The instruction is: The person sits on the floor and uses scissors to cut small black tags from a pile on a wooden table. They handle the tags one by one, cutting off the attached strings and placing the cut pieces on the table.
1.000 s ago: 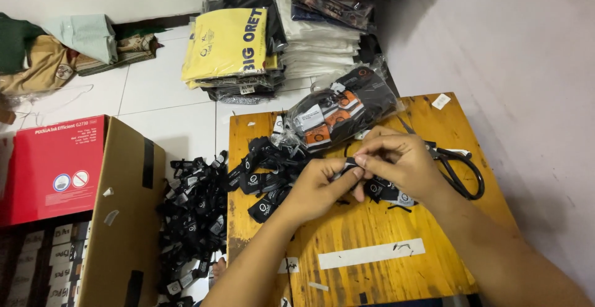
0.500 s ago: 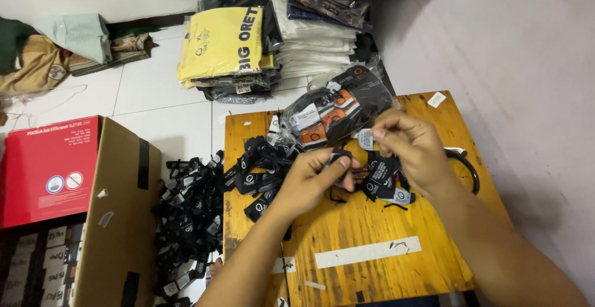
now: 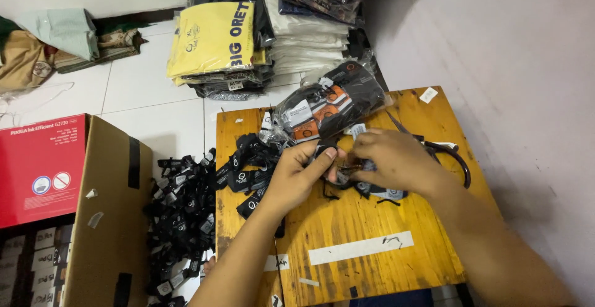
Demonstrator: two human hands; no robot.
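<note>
At the middle of a yellow wooden desk, the left hand and right hand pinch shut on a small black fabric tag, light, limp, best held by its edges.

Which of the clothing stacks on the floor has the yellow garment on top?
The left stack, nearest the cardboard box. Its top piece is bright yellow, while the stack of white folded garments beside it is topped by dark wrapped pieces.
</note>
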